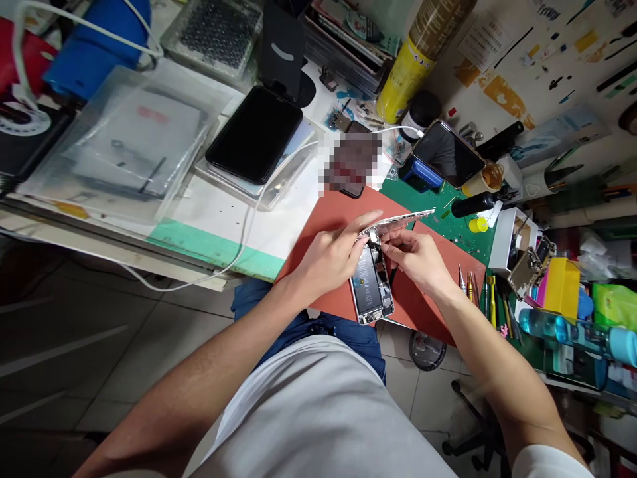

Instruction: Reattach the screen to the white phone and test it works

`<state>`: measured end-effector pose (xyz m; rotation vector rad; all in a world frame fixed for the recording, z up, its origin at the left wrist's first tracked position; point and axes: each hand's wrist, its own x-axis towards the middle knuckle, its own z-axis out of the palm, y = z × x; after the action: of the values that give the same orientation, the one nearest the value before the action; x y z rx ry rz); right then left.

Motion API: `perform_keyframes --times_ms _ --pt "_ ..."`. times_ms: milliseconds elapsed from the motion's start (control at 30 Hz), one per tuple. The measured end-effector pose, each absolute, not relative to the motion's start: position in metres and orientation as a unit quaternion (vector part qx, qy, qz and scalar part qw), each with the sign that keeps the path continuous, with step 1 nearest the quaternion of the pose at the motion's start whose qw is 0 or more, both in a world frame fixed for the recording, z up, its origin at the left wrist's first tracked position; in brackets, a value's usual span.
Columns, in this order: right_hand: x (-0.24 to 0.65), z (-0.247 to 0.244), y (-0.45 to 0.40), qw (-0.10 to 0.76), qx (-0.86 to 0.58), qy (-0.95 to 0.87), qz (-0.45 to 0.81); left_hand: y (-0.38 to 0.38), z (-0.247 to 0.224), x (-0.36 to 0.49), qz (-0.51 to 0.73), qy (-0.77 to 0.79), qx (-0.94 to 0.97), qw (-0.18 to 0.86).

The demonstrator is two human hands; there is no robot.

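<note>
An opened phone (369, 282) lies on the red-brown mat, its black battery and inner parts bare. Its screen panel (405, 219) is lifted at the far end and stands tilted above the body. My left hand (334, 257) grips the panel's left end, with the index finger along its back and the thumb low by the phone's top edge. Close to the joint between panel and body, my right hand (417, 257) has its fingertips pinched together. Whatever those fingertips hold, if anything, is too small to make out.
Beyond the mat (318, 232) lie a black phone (255, 135) on a clear case and a propped phone (448, 154) with a white cable. Screwdrivers (469, 285), a blue bottle (572, 332) and a white box (510, 239) stand right. A yellow can (405, 86) is at the back.
</note>
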<state>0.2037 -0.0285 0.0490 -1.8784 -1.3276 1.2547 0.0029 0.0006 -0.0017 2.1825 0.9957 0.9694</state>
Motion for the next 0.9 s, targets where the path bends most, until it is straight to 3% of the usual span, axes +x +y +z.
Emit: perform_keyframes --times_ms 433,900 --pt "0.198 0.054 -0.024 0.221 -0.694 -0.46 0.507 0.001 -0.003 0.003 0.35 0.372 0.813 0.278" --pt "0.197 0.053 -0.017 0.312 -0.675 -0.344 0.573 0.0 -0.002 0.003 0.372 0.367 0.803 0.288"
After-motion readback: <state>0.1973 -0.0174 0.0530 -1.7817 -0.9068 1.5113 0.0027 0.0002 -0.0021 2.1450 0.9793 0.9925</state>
